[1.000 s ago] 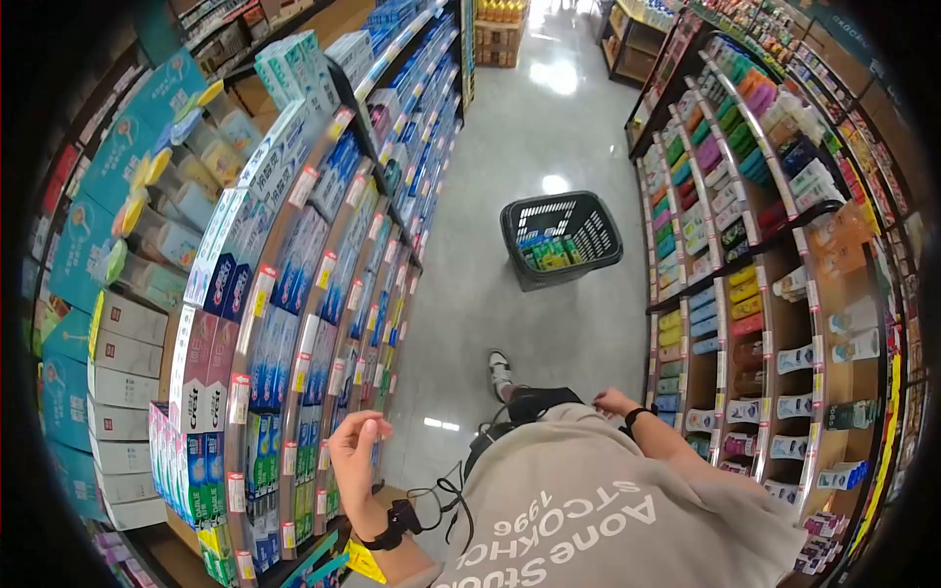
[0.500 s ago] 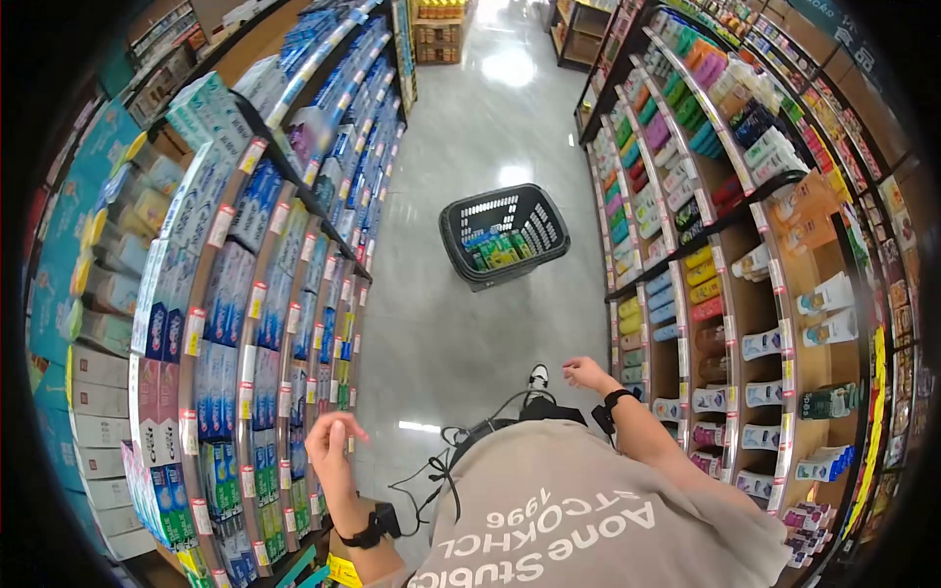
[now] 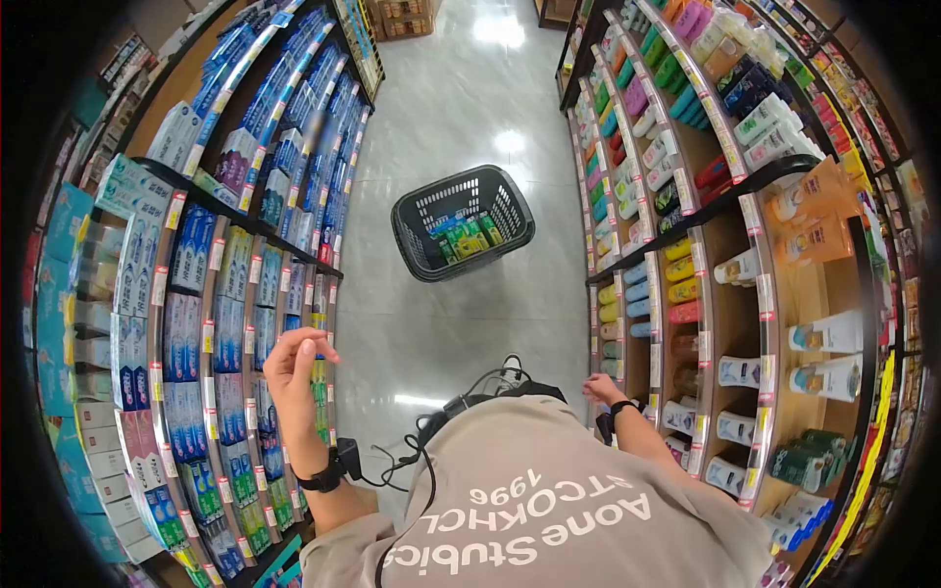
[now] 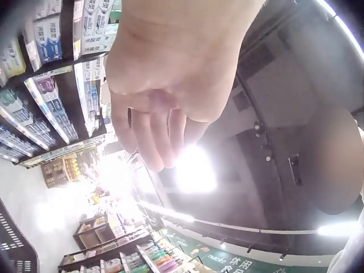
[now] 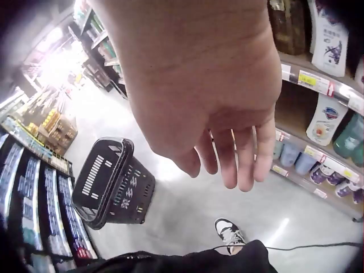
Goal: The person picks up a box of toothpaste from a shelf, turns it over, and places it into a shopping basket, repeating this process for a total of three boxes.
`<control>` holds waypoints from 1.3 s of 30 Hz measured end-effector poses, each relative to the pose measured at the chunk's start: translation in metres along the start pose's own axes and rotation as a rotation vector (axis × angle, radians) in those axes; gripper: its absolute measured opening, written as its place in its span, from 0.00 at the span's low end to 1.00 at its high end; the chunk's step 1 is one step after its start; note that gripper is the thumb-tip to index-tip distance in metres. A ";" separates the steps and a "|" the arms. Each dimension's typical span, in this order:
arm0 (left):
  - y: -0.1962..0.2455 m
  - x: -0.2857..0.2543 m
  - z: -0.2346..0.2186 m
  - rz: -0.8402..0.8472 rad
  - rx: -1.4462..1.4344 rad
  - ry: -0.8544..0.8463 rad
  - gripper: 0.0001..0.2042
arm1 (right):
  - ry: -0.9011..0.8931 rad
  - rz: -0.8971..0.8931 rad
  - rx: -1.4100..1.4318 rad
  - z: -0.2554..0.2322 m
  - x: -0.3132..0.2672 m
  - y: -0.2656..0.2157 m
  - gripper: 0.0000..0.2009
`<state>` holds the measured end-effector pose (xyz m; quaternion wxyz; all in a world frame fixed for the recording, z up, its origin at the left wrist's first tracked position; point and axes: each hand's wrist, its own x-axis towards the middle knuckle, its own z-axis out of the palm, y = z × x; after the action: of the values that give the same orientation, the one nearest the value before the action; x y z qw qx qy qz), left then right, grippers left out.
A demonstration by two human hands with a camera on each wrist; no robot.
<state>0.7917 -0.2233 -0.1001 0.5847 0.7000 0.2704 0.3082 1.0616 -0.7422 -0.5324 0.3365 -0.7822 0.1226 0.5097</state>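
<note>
My left hand (image 3: 294,367) is raised beside the toothpaste shelves, fingers relaxed, holding nothing. In the left wrist view its palm and loosely bent fingers (image 4: 153,133) show bare. Lower on the other side, my right hand (image 3: 600,388) hangs near the bottle shelves. The right wrist view shows its fingers (image 5: 244,153) extended downward with nothing in them. Ahead on the floor stands a black shopping basket (image 3: 407,240), apart from both hands. Green and blue packages (image 3: 466,237) lie inside it.
Shelves of boxed toothpaste (image 3: 201,333) line the left side. To the right, shelves hold bottles (image 3: 737,370) and colourful packs (image 3: 681,269). A grey tiled floor (image 3: 470,338) runs between them. Black cables (image 3: 417,441) hang at the waist, and a shoe (image 5: 228,232) shows below.
The head view has shifted, with the basket now further left and a little nearer. The left shelves have swung into fuller view. Both hands stay free.
</note>
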 end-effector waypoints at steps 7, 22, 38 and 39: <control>0.011 0.036 0.037 0.073 0.213 -0.213 0.10 | -0.071 -0.067 -0.101 -0.017 0.062 -0.053 0.13; -0.057 0.252 0.116 0.490 0.664 -0.515 0.05 | -0.062 -0.069 -0.093 0.015 0.099 -0.214 0.13; -0.328 0.439 0.107 0.061 0.641 -0.283 0.09 | -0.053 -0.236 -0.369 0.071 0.186 -0.412 0.15; -0.364 0.440 0.111 -0.043 0.589 -0.192 0.10 | -0.065 -0.305 -0.496 0.078 0.197 -0.419 0.16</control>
<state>1.1598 0.0914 -0.4218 0.3859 0.8594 0.3064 0.1366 1.3195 -0.3501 -0.5573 0.2116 -0.8333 -0.1354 0.4924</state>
